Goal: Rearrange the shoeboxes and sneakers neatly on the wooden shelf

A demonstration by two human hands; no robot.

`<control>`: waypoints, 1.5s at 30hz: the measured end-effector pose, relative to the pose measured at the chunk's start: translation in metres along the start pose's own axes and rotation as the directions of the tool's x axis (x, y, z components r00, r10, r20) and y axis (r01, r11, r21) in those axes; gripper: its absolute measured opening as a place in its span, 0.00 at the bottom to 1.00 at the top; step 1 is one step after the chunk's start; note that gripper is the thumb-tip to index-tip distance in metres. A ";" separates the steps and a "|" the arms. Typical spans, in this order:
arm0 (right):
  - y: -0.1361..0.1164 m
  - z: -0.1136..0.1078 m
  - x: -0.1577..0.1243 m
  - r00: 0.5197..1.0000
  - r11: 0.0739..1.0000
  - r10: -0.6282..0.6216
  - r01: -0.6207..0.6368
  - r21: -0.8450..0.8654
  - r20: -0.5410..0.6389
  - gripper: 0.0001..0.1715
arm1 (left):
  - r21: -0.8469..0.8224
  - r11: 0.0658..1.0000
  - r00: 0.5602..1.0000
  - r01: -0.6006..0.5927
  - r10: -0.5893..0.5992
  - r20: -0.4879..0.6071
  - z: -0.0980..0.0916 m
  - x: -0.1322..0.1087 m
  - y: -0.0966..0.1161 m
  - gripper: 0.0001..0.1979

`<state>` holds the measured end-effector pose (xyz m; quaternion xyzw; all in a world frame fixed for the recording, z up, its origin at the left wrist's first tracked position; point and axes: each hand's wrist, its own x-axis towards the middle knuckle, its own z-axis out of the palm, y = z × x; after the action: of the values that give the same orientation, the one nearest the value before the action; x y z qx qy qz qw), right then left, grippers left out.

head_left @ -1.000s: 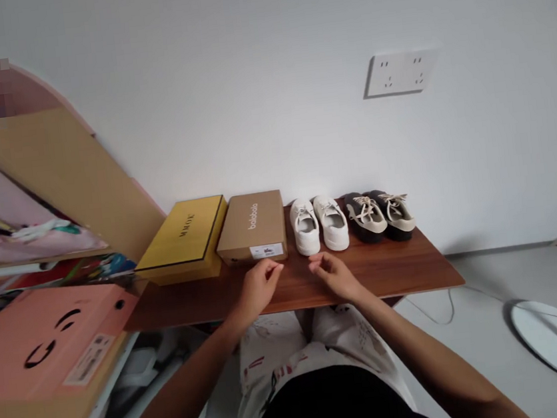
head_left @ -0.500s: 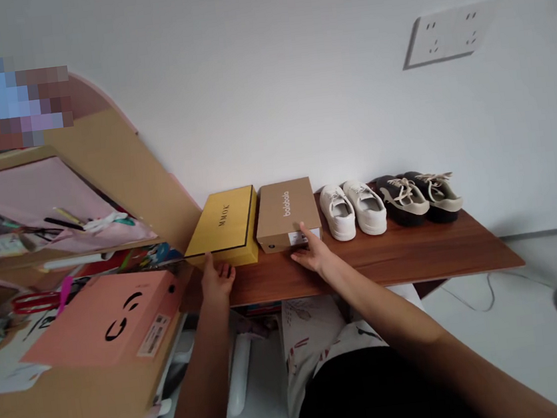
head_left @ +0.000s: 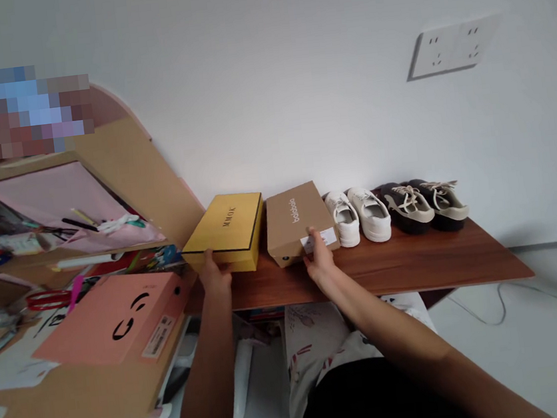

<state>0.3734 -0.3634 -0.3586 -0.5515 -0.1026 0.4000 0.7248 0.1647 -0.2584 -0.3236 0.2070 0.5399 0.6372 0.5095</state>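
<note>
Swung since earlier — kraft shoebox (head_left: 297,220), long axis slanting, in right hand (head_left: 321,264).

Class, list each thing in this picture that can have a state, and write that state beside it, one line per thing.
yellow box, closed, lying flat
brown box, closed, turned at an angle
left hand, against the yellow box's front
right hand, gripping the brown box's labelled end
white sneakers, laced, side by side
dark sneakers, laced, side by side
pink box, closed
socket plate, nothing plugged in
</note>
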 end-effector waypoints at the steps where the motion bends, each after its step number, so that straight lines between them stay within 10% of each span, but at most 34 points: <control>1: -0.003 0.000 -0.004 0.998 0.999 -0.029 0.030 0.021 -0.059 0.32 | 0.014 0.997 0.997 -0.080 0.080 0.009 0.000 -0.003 0.000 0.15; 4: -0.016 -0.002 -0.014 0.967 0.987 -0.156 0.160 0.006 -0.203 0.44 | 0.119 0.929 0.937 -0.349 0.345 0.059 -0.002 -0.012 -0.001 0.17; 9: -0.034 -0.009 -0.022 0.800 0.681 -0.598 0.536 -0.498 0.042 0.47 | 0.447 0.567 0.711 -0.692 0.642 0.287 -0.018 -0.016 0.001 0.22; 13: -0.034 -0.007 -0.018 0.618 0.230 -0.680 0.691 -0.685 0.395 0.31 | 0.479 0.264 0.533 -0.837 0.589 0.608 -0.029 -0.014 -0.004 0.16; 17: -0.026 -0.003 -0.010 0.588 -0.055 -0.549 0.684 -0.728 0.594 0.24 | 0.468 0.052 0.439 -0.882 0.450 0.778 -0.037 -0.008 -0.016 0.07; 26: 0.006 -0.008 0.002 0.559 -0.263 -0.355 0.709 -0.654 0.749 0.19 | 0.432 -0.248 0.380 -0.867 0.233 0.895 -0.051 0.004 -0.033 0.06; 35: 0.035 -0.018 0.009 0.524 -0.311 -0.294 0.738 -0.599 0.799 0.20 | 0.397 -0.305 0.381 -0.866 0.114 0.918 -0.052 0.013 -0.048 0.04; 45: 0.029 -0.020 0.007 0.513 -0.221 -0.320 0.777 -0.589 0.797 0.21 | 0.509 -0.281 0.438 -0.814 0.281 0.854 -0.056 0.013 -0.051 0.07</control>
<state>0.3767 -0.3708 -0.3942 -0.6681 -0.6985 -0.0590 0.2495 0.1355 -0.2795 -0.3921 0.8365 0.5002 0.2198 -0.0423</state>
